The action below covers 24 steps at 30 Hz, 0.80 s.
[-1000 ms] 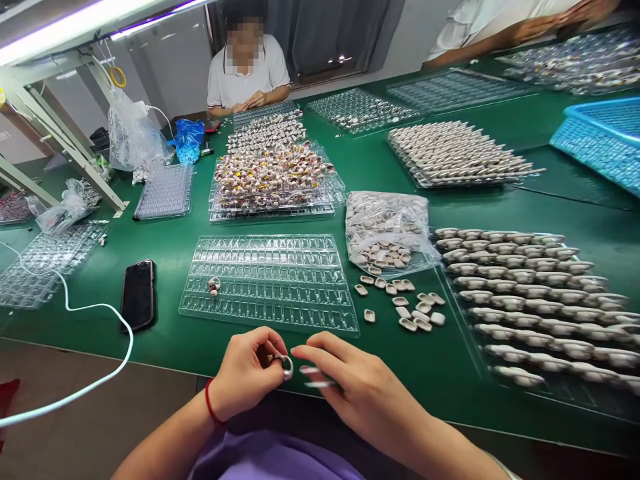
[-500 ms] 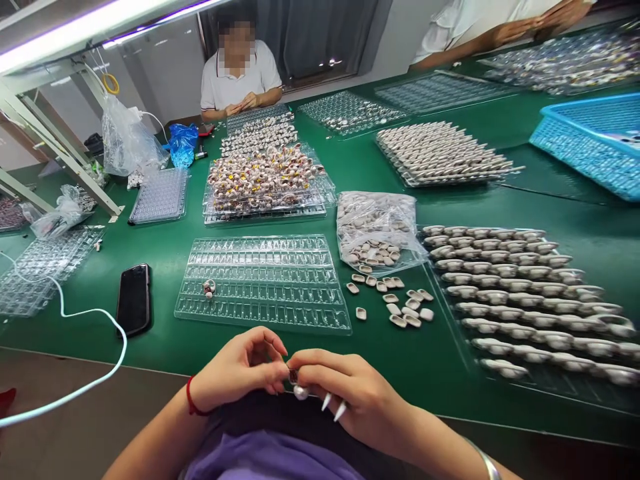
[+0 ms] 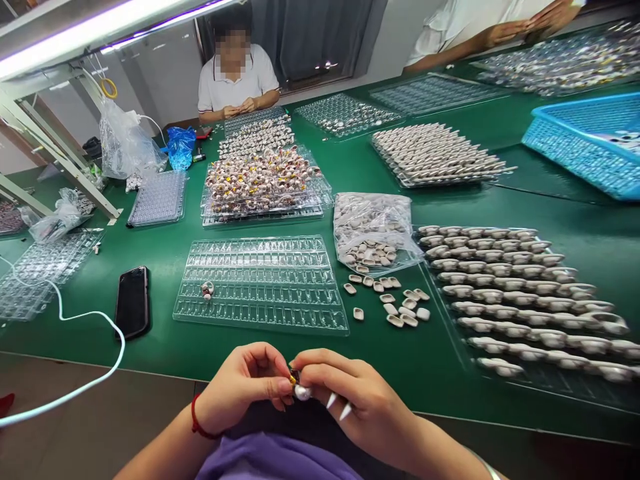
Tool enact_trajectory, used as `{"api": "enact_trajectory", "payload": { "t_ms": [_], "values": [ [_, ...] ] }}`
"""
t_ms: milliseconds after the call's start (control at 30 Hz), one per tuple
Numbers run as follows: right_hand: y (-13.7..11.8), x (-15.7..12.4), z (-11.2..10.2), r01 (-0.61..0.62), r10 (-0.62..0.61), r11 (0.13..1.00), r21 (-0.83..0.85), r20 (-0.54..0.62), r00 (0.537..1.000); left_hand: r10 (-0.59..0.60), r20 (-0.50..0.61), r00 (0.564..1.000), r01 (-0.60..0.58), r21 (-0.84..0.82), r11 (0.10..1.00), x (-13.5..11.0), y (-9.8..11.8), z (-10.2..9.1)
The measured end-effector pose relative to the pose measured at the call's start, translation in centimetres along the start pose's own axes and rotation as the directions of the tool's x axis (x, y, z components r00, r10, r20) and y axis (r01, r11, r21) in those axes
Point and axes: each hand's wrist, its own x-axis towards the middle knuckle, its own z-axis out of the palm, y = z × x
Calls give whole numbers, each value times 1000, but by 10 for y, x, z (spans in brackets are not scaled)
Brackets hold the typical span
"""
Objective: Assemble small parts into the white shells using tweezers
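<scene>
My left hand (image 3: 257,379), with a red cord bracelet at its wrist, is closed in a pinch at the left side of a small rounded pearly-white part (image 3: 303,393). A dark piece with a bit of yellow shows above that part, between my fingertips. On the other side, my right hand (image 3: 345,387) is closed on the same part with thumb and fingers. Two white pointed tips (image 3: 345,410), like those of tweezers, jut down from under its fingers. Beyond the hands lies a clear compartment tray (image 3: 260,323), holding one small part with a ring-like loop (image 3: 207,289).
Small beige shells (image 3: 407,312) lie loose beside a plastic bag (image 3: 373,210) of more. Rows of grey pieces (image 3: 505,283) fill a tray at right. A phone (image 3: 133,301) and white cable (image 3: 107,313) are at left. Stacked trays (image 3: 263,180) stand behind; two people sit across.
My left fingertips have closed in on the part from the left, and a yellow bit now shows there. Both hands have dropped slightly in view. My right hand keeps its grip.
</scene>
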Motion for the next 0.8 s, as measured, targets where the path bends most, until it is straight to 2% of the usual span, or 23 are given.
{"api": "enact_trajectory", "payload": {
  "t_ms": [200,367,500,633,800],
  "values": [
    [-5,-1,3,6,-6,1000,3,-49,999,121,-53,991,-121,10,993,-3,-12,9],
    [-6,-1,4,42,-42,999,-1,-101,994,124,-57,991,-127,-55,990,-3,-21,13],
    [-5,-1,6,48,-49,999,-12,-125,991,133,-55,990,-137,-68,988,-3,-18,15],
    [-5,1,7,46,-45,999,5,-126,991,155,-47,987,-155,-6,988,-4,-7,15],
    [1,-6,6,73,-74,997,-15,-89,993,173,-9,985,-169,168,971,-4,2,8]
  ]
}}
